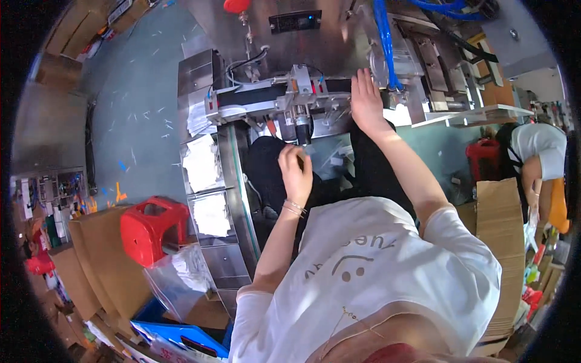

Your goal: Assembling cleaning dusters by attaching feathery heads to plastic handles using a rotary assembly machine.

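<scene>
My left hand is raised over my lap, fingers curled round toward the thumb; what they hold, if anything, I cannot make out. Just beyond its fingertips hangs a black cylindrical part under the metal bracket of a machine. Stretched out at the right end of the machine's narrow conveyor, my right hand has its fingers straight and close together, against the steel. Whether it presses on anything small there is hidden.
Left of my legs runs a steel bench with stacks of white packets. A red stool and a blue crate stand further left. Blue hoses hang beside my right hand. Another person bends at the far right, beyond cardboard.
</scene>
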Motion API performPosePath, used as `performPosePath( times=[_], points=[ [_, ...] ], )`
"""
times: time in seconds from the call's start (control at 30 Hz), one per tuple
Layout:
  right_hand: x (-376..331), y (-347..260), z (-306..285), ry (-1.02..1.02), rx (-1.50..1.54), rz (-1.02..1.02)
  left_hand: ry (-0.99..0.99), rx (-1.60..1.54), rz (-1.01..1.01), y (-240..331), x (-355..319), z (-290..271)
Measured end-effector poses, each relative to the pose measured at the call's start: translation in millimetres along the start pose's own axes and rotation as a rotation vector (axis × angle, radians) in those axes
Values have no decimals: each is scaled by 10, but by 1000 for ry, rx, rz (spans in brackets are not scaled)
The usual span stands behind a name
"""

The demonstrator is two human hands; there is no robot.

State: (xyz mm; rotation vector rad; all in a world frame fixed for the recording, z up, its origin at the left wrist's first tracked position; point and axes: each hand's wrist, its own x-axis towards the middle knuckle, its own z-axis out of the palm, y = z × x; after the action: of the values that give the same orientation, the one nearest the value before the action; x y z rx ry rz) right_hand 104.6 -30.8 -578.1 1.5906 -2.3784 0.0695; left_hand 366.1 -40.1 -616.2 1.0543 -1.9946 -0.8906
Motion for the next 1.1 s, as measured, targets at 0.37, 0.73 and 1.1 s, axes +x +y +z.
performPosePath(
  times=[0.37, 0.73, 1.1],
  points=[
    [67, 38, 236, 18, -206, -42, 705, -282, -290, -192, 1115, -632],
    [65, 92, 187, -16, -242, -30, 494, -266, -340, -539, 1555, -879],
    [69, 167, 187, -138, -71, -152, 479, -308, -390, -695, 1738, -1007]
  ],
)
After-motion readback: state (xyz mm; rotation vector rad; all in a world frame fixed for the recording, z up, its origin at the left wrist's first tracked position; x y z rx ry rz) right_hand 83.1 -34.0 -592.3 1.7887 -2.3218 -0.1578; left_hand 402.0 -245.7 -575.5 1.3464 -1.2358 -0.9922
